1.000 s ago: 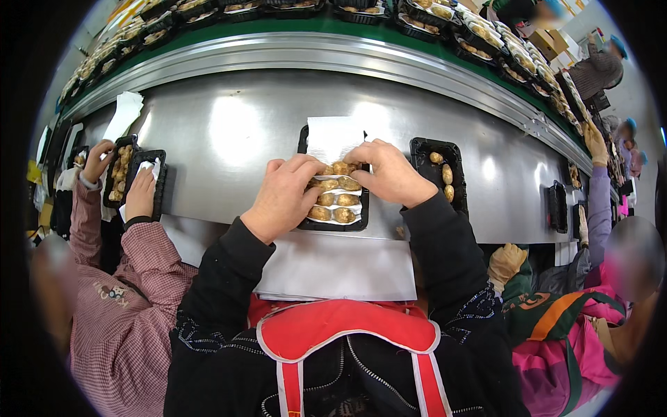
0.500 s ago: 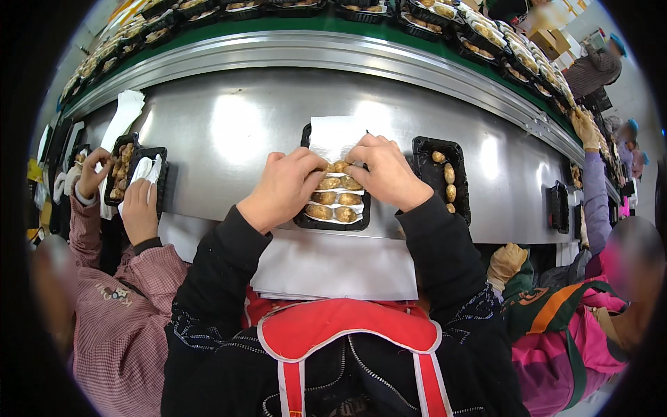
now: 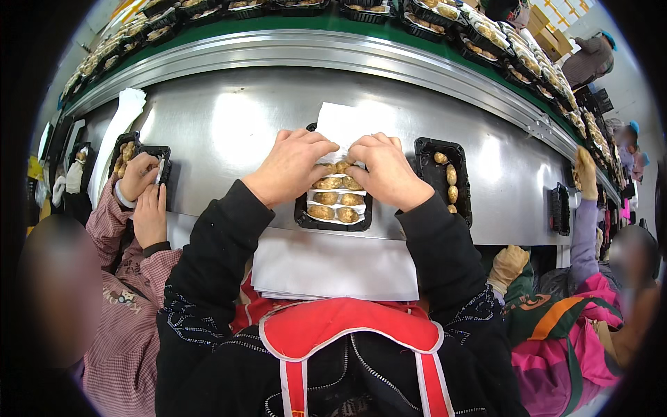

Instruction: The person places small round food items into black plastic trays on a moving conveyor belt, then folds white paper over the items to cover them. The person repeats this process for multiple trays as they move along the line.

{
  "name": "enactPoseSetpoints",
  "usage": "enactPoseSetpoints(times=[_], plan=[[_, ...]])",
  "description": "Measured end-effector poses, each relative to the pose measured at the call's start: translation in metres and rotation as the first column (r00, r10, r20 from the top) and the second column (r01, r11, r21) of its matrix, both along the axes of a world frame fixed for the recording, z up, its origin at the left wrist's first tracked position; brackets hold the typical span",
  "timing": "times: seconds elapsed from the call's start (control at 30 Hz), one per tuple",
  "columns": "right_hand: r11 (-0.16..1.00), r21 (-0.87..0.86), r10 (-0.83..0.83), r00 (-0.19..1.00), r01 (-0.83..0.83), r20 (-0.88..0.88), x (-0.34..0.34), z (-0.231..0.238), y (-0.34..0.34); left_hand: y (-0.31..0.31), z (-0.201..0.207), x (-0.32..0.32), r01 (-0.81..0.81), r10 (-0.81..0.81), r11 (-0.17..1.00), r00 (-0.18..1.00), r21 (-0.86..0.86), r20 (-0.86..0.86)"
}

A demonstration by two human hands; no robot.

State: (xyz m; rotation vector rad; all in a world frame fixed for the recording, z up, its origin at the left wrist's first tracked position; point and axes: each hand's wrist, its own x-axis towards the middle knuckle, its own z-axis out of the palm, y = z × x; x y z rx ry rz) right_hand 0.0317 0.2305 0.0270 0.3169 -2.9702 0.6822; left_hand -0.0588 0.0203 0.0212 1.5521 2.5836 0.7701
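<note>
Head view: the step in hand appears to be settling the uppermost row of brown rounded produce (image 3: 337, 168) in the black tray (image 3: 333, 226), which sits on the metal desk (image 3: 194, 167) in front of the person. The left hand (image 3: 295, 167) and right hand (image 3: 385, 170) curl in at that row's two ends, beside the white paper (image 3: 338, 121); whether either grip pinches a piece or the paper, I cannot tell. The next move probably calls for light, even fingertip pressure, keeping the paper-lined rows below undisturbed.
</note>
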Motion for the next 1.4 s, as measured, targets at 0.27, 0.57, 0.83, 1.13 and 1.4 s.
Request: enactPoseSetpoints(times=[0.27, 0.57, 0.83, 1.13, 1.4], plan=[[1.000, 0.000, -0.018, 0.999, 0.018, -0.045, -0.001, -0.002, -0.001, 0.000, -0.003, 0.003, -0.013, 0.016, 0.995, 1.000, -0.104, 0.027], [0.999, -0.038, -0.002, 1.000, 0.003, 0.023, -0.002, 0.002, 0.000, -0.006, -0.006, 0.001, -0.237, 0.214, 0.954, 0.968, 0.187, 0.134], [0.998, -0.054, -0.014, 1.000, 0.014, -0.011, -0.002, 0.001, 0.001, 0.013, -0.015, 0.006, -0.295, 0.244, 0.903, 0.951, 0.313, 0.191], [1.000, -0.007, -0.023, 0.998, 0.024, 0.065, -0.003, 0.004, 0.002, 0.013, -0.019, 0.007, -0.241, 0.124, 0.880, 0.948, 0.410, 0.292], [1.000, -0.026, -0.015, 0.998, 0.016, 0.056, -0.003, 0.004, 0.002, 0.006, -0.024, 0.006, -0.187, 0.190, 0.953, 0.982, 0.238, 0.012]])
